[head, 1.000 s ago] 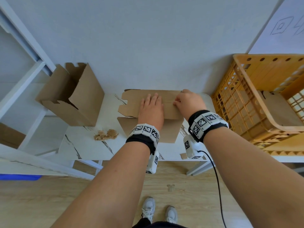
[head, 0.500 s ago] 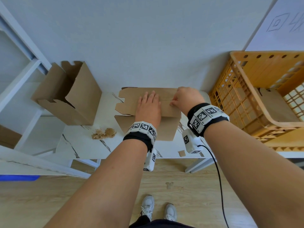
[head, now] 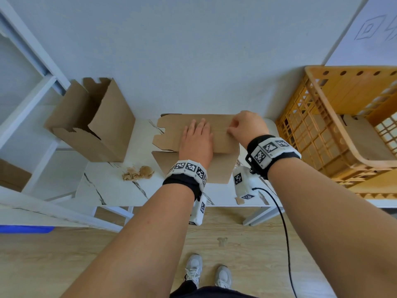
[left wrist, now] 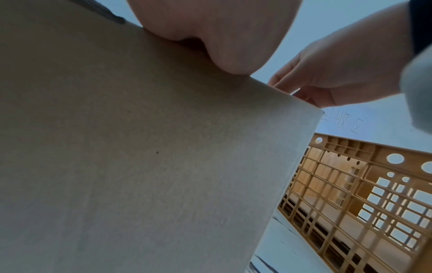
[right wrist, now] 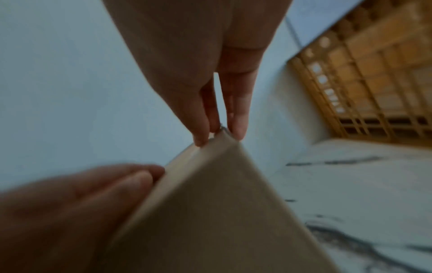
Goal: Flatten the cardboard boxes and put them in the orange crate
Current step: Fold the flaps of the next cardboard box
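Note:
A flattened cardboard box [head: 169,130] lies on the white marble table [head: 111,190], against the wall. My left hand [head: 197,138] presses flat on its middle, fingers straight. My right hand [head: 242,127] pinches the box's far right corner; in the right wrist view its fingertips [right wrist: 238,129] close on the cardboard edge [right wrist: 210,203], with my left hand's fingers [right wrist: 105,188] beside it. A second cardboard box [head: 92,119], still standing open, sits at the table's left. The orange crate [head: 311,134] stands to the right, with a flat cardboard piece [head: 365,145] inside.
Torn cardboard scraps [head: 138,173] lie on the table left of my left wrist, and a small scrap [head: 239,200] sits at the front edge. A white shelf frame [head: 32,108] stands at the left. The crate's lattice wall [left wrist: 350,194] is close to the box's right edge.
My right hand has gone from resting knuckles-up on the cardboard to pinching its far right corner. My left hand stays pressed flat in the same spot.

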Demonstrator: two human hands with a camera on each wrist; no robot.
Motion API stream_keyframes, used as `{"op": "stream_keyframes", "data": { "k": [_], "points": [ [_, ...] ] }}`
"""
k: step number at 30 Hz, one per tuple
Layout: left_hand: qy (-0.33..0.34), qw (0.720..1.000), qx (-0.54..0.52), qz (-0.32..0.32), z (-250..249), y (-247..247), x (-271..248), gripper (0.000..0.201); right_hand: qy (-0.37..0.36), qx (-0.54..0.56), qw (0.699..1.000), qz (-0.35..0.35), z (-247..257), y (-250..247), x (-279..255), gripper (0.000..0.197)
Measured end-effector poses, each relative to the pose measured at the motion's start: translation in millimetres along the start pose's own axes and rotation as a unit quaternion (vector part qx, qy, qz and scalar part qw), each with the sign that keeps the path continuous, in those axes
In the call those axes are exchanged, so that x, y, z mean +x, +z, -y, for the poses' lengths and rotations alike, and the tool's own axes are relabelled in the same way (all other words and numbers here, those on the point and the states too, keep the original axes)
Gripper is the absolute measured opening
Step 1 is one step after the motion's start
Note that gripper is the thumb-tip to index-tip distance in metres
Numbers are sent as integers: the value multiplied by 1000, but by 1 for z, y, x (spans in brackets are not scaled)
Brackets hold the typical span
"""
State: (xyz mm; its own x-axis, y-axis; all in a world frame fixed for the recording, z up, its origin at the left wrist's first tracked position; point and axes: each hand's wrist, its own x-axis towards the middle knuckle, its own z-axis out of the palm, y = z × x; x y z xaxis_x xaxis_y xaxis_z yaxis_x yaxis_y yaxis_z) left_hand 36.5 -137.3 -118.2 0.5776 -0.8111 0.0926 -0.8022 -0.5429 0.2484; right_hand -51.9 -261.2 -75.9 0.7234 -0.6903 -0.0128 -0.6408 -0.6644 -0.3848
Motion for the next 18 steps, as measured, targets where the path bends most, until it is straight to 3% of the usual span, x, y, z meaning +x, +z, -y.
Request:
{"op": "stream_keyframes", "data": {
  "k": [2, 4, 8, 18],
  "points": [
    [-3, 1000, -2, -4, -1, 0, -1, 46, 27, 109, 994, 12, -6, -6, 0, 6],
    [-3, 1000, -3, -13, -1, 2, -2, 45, 34, 147, 988, 31, -8, -7, -1, 13],
    [4, 1000, 1, -27, 1, 4, 2, 44, 27, 115, 992, 38, -6, -6, 3, 21],
    [5, 1000, 2, -15, 1, 6, 6, 44, 36, 66, 992, 98, -2, -9, 19, 16]
  ]
}}
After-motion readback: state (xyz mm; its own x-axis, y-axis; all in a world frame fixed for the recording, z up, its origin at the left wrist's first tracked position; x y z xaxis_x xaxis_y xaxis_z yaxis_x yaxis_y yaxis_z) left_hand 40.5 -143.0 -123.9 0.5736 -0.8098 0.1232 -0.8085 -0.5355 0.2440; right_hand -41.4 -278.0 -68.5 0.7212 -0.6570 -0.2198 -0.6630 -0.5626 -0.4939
